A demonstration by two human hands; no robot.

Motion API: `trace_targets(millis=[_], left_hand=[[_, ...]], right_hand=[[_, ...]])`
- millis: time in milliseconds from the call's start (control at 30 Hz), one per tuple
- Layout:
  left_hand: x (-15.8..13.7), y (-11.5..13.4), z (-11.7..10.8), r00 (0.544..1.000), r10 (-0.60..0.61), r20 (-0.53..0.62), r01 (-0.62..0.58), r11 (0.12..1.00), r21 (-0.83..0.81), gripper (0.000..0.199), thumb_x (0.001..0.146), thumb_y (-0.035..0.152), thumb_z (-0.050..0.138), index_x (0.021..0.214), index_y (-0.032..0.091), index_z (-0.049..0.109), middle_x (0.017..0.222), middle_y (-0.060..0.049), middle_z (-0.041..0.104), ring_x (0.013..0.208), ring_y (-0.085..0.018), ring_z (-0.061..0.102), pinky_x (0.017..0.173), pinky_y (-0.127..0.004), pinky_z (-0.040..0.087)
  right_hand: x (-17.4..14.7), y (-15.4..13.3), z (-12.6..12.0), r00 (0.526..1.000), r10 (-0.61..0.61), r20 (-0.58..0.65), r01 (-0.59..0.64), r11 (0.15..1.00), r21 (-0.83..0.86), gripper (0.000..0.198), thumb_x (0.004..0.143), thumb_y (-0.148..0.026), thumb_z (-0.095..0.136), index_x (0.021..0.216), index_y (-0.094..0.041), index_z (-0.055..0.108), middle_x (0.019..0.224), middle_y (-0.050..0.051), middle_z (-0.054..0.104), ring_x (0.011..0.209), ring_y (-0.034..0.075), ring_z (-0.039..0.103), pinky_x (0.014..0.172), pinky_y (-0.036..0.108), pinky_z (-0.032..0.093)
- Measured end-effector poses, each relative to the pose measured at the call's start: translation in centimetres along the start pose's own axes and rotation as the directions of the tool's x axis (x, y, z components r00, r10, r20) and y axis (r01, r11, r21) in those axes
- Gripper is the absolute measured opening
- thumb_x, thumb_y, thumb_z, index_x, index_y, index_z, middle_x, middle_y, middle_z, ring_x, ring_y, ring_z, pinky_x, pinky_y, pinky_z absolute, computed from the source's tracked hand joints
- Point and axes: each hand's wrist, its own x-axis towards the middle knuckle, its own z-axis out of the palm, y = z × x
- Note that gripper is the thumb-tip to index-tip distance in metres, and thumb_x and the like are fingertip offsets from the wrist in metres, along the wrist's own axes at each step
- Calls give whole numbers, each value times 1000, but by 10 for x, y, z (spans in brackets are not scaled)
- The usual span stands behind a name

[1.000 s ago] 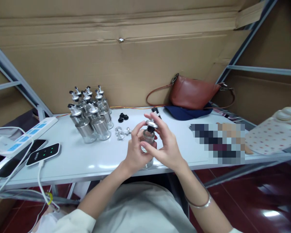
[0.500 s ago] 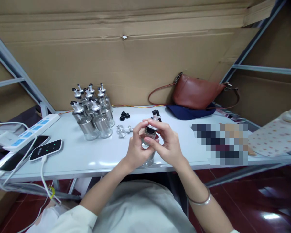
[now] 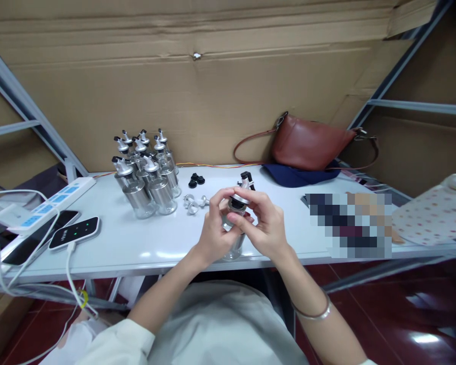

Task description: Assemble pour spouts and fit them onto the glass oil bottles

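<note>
Near the table's front edge stands a glass oil bottle (image 3: 234,252) with a silver collar and a pour spout (image 3: 246,180) with a black tip on top. My left hand (image 3: 218,228) is closed round its neck from the left. From the right, my right hand (image 3: 266,225) grips the cap, its thumb across the front below the collar. Fingers of both hands hide much of the neck. Just beyond my left hand lie several silver spout pieces (image 3: 192,207), with a cluster of black plugs (image 3: 196,180) behind them.
Several finished-looking oil bottles (image 3: 161,195) stand grouped at the back left. A power strip (image 3: 53,203), a phone (image 3: 41,238) and a small black device (image 3: 75,233) with cables lie left. A brown handbag (image 3: 311,144) rests on a navy cap (image 3: 300,176); a dotted cloth (image 3: 427,218) is far right.
The view has shifted very slightly. Both hands keep nearly the same hold on the bottle, and its spout still points up.
</note>
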Motion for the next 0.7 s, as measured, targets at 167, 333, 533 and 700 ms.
trace_targets(millis=[167, 333, 533, 700], left_hand=[[3, 5, -3, 1000, -10, 21, 10, 1000, 0, 49, 84, 19, 61, 120, 28, 30, 92, 0, 63, 73, -13, 68, 67, -26, 57], [4, 6, -5, 999, -15, 40, 14, 1000, 24, 49, 83, 21, 63, 117, 29, 29, 86, 2, 62, 71, -13, 68, 66, -26, 58], [0, 1, 0, 999, 8, -49, -6, 999, 41, 40, 85, 30, 61, 108, 28, 29, 113, -5, 54, 73, -10, 66, 63, -26, 58], [0, 0, 2, 995, 78, -66, -76, 997, 33, 35, 86, 28, 58, 105, 28, 29, 107, -2, 53, 68, -7, 64, 62, -23, 57]], right_hand=[[-1, 1, -1, 1000, 18, 15, -18, 1000, 18, 39, 82, -25, 66, 120, -29, 56, 109, 4, 67, 92, 18, 67, 75, 29, 56], [-1, 1, -2, 999, 12, 37, -13, 1000, 12, 40, 82, -23, 66, 120, -29, 56, 110, 4, 68, 97, 20, 66, 81, 31, 56], [3, -6, -2, 991, -119, 68, 125, 989, -84, 27, 84, -16, 60, 108, -28, 62, 107, 4, 70, 101, 20, 65, 81, 31, 55], [2, -6, -1, 990, -129, 59, 136, 983, -126, 20, 86, -19, 58, 103, -26, 63, 105, 5, 70, 99, 21, 66, 77, 31, 57]])
